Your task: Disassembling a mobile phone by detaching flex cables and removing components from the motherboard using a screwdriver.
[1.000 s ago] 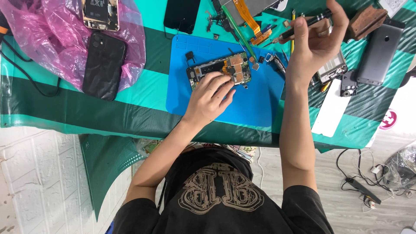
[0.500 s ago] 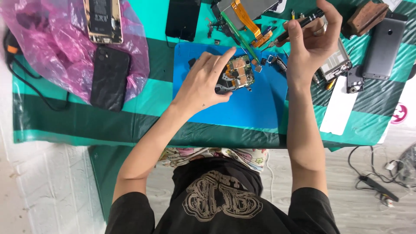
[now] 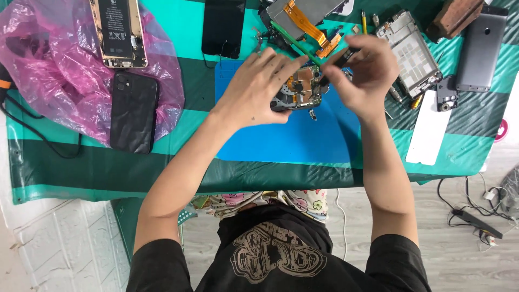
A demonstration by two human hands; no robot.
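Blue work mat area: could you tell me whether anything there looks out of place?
One tiny dark loose part lies alone on the blue work mat, just below the opened phone board steadied by the left hand.

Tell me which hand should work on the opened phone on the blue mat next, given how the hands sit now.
Right, probably. The right hand pinches a dark slim tool aimed at the opened phone; the left hand lies across the phone, steadying it on the blue mat.
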